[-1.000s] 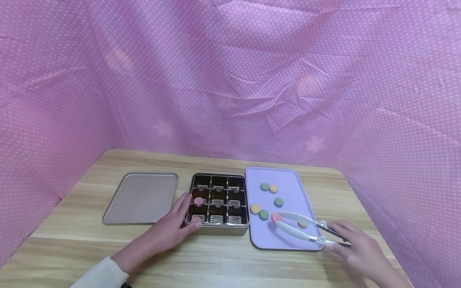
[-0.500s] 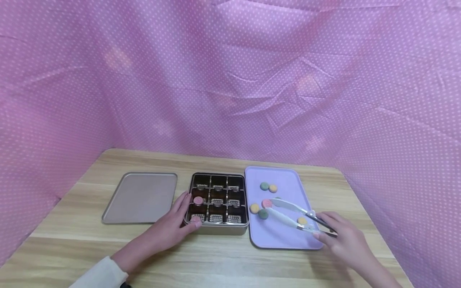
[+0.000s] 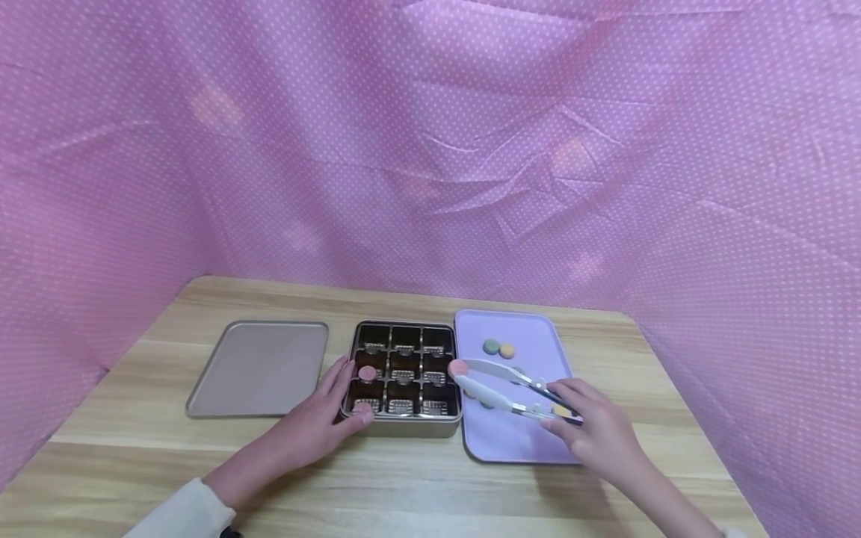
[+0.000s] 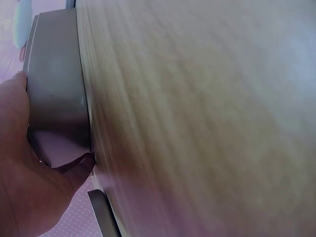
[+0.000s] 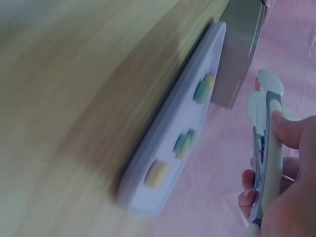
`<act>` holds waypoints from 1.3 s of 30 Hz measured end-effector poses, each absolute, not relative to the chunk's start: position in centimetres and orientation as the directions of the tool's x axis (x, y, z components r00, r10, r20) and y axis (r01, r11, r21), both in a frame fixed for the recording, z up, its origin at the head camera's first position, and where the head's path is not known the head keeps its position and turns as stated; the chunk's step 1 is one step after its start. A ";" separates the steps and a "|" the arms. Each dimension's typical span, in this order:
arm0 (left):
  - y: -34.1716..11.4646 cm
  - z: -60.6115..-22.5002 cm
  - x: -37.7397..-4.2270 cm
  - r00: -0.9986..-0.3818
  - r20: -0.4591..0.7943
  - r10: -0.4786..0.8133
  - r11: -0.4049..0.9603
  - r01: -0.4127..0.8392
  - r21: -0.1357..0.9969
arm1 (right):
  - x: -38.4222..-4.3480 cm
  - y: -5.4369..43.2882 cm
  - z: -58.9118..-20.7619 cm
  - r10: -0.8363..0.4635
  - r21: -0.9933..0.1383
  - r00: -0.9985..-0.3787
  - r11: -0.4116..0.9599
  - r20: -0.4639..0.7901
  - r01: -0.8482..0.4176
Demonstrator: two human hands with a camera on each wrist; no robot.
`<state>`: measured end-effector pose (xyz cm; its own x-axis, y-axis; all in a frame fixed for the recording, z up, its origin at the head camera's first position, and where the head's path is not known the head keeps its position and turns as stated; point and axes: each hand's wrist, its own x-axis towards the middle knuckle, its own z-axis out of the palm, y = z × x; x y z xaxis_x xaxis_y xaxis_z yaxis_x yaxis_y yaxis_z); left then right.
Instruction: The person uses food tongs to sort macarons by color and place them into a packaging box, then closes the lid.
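My left hand [image 3: 316,422] holds the near left corner of a metal box [image 3: 410,428], its thumb at the front rim and its fingers along the left side. Dark dividers split the box into several compartments. One pink macaron [image 3: 367,373] sits in the middle left compartment, and another lies in the near left one, partly behind the thumb. My right hand [image 3: 599,433] grips white-tipped tongs [image 3: 487,392]. Their tips pinch a pink macaron [image 3: 457,368], raised over the box's right rim. In the right wrist view, the tongs [image 5: 272,168] hang above the tray's level.
Right of the box lies a lilac tray [image 3: 525,441] with a green macaron [image 3: 491,346], a yellow macaron [image 3: 507,350] and others partly hidden by the tongs. A flat grey-brown lid [image 3: 258,370] rests on the left. Pink dotted cloth [image 3: 430,149] hangs around the table.
My right hand has moved left with the tongs, lifting the pink macaron from the lilac tray across to the box's right rim. The left hand stays at the box corner.
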<state>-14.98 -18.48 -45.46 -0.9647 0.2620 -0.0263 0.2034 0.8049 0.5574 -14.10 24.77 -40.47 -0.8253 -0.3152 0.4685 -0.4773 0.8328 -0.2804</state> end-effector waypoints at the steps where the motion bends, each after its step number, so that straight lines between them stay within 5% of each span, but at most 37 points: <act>1: -18.5 -45.4 -15.0 -0.964 -0.028 0.264 0.805 0.204 0.558 | -14.2 24.4 -40.5 -0.319 -0.279 -0.824 0.831 0.467 -0.480; 39: -18.7 -45.7 -15.2 -0.962 -0.012 0.272 0.801 0.219 0.557 | -19.9 14.9 -41.3 -0.340 -0.308 -0.828 0.810 0.445 -0.498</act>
<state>-15.19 -18.65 -45.67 -0.9622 0.2720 -0.0123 0.2194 0.8012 0.5567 -19.93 14.95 -41.30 -0.8285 -0.3404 0.4447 -0.4984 0.8103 -0.3084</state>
